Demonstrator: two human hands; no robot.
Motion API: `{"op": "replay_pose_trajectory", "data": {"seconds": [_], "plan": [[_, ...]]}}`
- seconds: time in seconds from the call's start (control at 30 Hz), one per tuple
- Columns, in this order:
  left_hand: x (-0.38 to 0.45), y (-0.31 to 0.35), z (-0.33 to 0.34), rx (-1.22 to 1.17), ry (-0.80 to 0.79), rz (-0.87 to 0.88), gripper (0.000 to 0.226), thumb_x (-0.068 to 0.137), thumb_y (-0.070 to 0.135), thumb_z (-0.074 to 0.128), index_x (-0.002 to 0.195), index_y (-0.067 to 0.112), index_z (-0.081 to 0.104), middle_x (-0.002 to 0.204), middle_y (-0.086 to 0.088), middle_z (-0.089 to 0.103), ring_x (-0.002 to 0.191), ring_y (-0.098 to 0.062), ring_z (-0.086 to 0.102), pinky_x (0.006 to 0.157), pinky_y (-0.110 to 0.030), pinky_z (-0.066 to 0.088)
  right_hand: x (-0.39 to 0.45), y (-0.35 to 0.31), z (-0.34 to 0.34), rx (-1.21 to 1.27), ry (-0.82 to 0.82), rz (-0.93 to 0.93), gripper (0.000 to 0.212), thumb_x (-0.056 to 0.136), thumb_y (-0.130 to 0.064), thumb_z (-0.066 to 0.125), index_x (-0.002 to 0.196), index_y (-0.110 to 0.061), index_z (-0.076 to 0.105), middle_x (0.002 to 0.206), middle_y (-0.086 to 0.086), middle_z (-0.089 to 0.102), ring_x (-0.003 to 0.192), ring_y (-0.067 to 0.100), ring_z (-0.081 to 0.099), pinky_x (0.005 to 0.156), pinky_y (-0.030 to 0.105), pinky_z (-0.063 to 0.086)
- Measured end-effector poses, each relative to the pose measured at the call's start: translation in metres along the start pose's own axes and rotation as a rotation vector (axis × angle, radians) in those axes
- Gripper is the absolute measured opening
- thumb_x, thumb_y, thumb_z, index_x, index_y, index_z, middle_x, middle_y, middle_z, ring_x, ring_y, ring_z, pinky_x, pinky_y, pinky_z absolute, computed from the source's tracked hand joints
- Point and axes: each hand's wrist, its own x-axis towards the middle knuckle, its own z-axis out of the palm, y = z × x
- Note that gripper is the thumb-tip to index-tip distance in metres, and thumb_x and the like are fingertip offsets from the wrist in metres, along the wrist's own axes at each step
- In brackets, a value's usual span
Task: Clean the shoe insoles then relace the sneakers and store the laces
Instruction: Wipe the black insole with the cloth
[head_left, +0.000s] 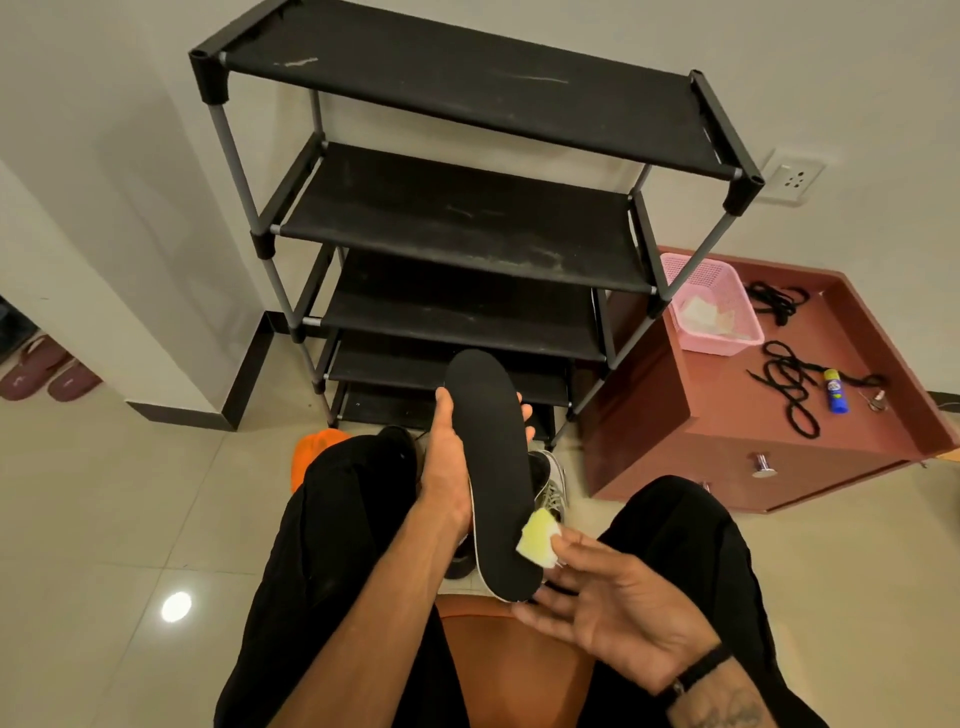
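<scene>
**Black insole held up, sponge at its heel**

The only label in view is on the small blue-and-yellow tube (835, 391) at the right of the frame, and its print is too small to read.

The long black foam insole (491, 467) with a thin pale edge stands at the centre of the frame, toe end up, heel end low. The left hand (449, 467) holds it from the left side, its grip wrapped round the edge with fingertips showing past the right edge. The right hand (618, 603) pinches a small yellow-and-white sponge piece (537, 539) between thumb and fingertip, the other fingers spread; the sponge touches the insole's lower right edge. A grey laced sneaker (553, 488) shows just behind the insole.

On the reddish-brown low desk (727, 415) at right sits a pink perforated plastic basket (711, 306) holding pale scraps, with loose black laces (789, 384) lying beside it. A black fabric shoe rack (467, 218) fills the upper centre.
</scene>
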Motion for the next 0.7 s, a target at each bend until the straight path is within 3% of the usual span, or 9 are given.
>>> {"op": "replay_pose_trajectory", "data": {"seconds": [0.07,0.13,0.2,0.33,0.47,0.57,0.7], "plan": [[0.006,0.000,0.009,0.032,-0.010,-0.014,0.087,0.097,0.078,0.034,0.131,0.007,0.071,0.132,-0.016,0.070,0.121,-0.031,0.066,0.104,-0.042,0.050,0.004,0.002,-0.002,-0.005,0.006,0.001,0.036,0.082,0.001,0.075,0.118,-0.002,0.072,0.124,0.021,0.068,0.122,0.040,0.062,0.105,0.061,0.045],[0.012,-0.001,0.020,0.046,-0.038,-0.011,0.088,0.096,0.079,0.036,0.130,0.006,0.072,0.128,-0.015,0.071,0.106,-0.029,0.068,0.091,-0.040,0.055,0.011,-0.003,-0.005,-0.027,0.070,-0.043,0.034,0.078,0.001,0.074,0.112,-0.002,0.073,0.110,0.017,0.074,0.108,0.035,0.068,0.104,0.057,0.047],[0.019,-0.002,0.028,0.076,-0.065,-0.013,0.088,0.097,0.077,0.038,0.132,0.004,0.070,0.119,-0.017,0.072,0.094,-0.028,0.069,0.082,-0.039,0.057,0.018,-0.013,-0.008,-0.058,0.134,-0.101,0.039,0.075,-0.002,0.075,0.114,-0.003,0.072,0.109,0.016,0.075,0.105,0.032,0.067,0.103,0.054,0.049],[0.032,-0.004,0.037,0.260,-0.070,-0.007,0.063,0.104,0.063,0.040,0.137,0.016,0.066,0.128,-0.012,0.073,0.114,-0.027,0.072,0.098,-0.043,0.057,0.035,-0.044,-0.020,-0.104,0.210,-0.201,0.045,0.073,-0.005,0.076,0.117,-0.003,0.070,0.110,0.015,0.074,0.106,0.028,0.062,0.101,0.050,0.051],[0.049,-0.003,0.034,0.446,-0.070,0.076,0.031,0.110,0.039,0.045,0.138,0.040,0.056,0.128,-0.003,0.074,0.115,-0.022,0.072,0.097,-0.043,0.058,0.062,-0.076,-0.032,-0.157,0.258,-0.264,0.036,0.084,-0.003,0.071,0.121,-0.005,0.069,0.108,0.014,0.071,0.104,0.026,0.058,0.095,0.046,0.052],[0.059,0.000,0.033,0.536,-0.070,0.063,0.030,0.111,0.029,0.045,0.136,0.041,0.056,0.123,-0.002,0.076,0.112,-0.019,0.074,0.091,-0.039,0.060,0.082,-0.099,-0.037,-0.170,0.272,-0.274,0.027,0.088,-0.002,0.069,0.115,-0.007,0.071,0.105,0.011,0.070,0.101,0.024,0.058,0.092,0.044,0.053],[0.084,0.002,0.039,0.623,-0.064,0.073,0.034,0.108,0.020,0.055,0.141,0.028,0.055,0.125,-0.004,0.074,0.107,-0.017,0.075,0.079,-0.028,0.061,0.122,-0.138,-0.035,-0.176,0.309,-0.322,0.023,0.090,-0.001,0.067,0.111,-0.009,0.072,0.096,0.006,0.076,0.091,0.018,0.066,0.087,0.039,0.053]]}}
